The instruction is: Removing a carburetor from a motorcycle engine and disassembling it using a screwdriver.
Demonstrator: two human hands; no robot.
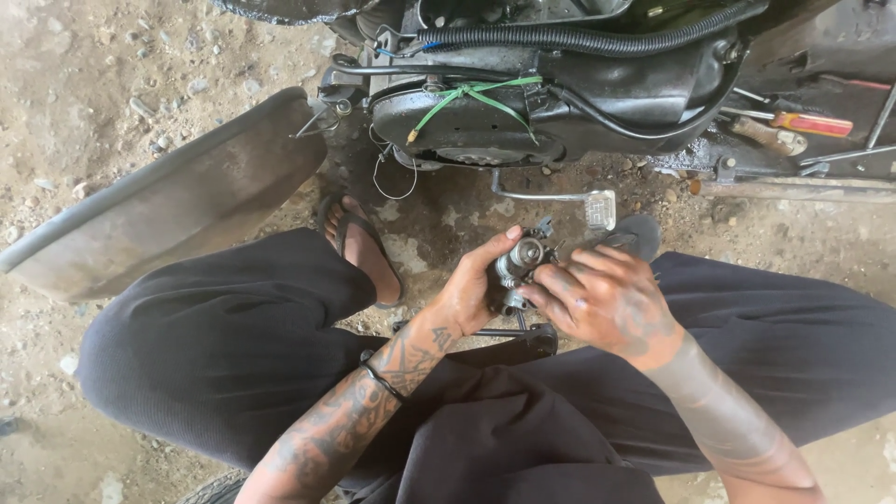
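Just right of the frame's centre, both hands meet on a small grey metal engine part with a round brass-coloured cap [523,261], held up between the knees, clear of the dirt floor [84,103], seemingly so grit stays off it and it sits close under the eyes. The left hand [471,289] cradles it from the side, thumb on top and fingers wrapped tight around its body, which steadies it. The right hand [602,294] comes over from the right with its fingers [551,285] pinched together on the part's lower edge, as though working a small fitting there; what they pinch is hidden. Above, at the top of the frame, the black motor scooter engine housing [523,103] stands open, near enough to reach. An orange-handled screwdriver [812,123] lies on the scooter's dark footboard at the upper right, well apart from the hands. A curved dark grey body panel [168,201] lies on the ground at the left.
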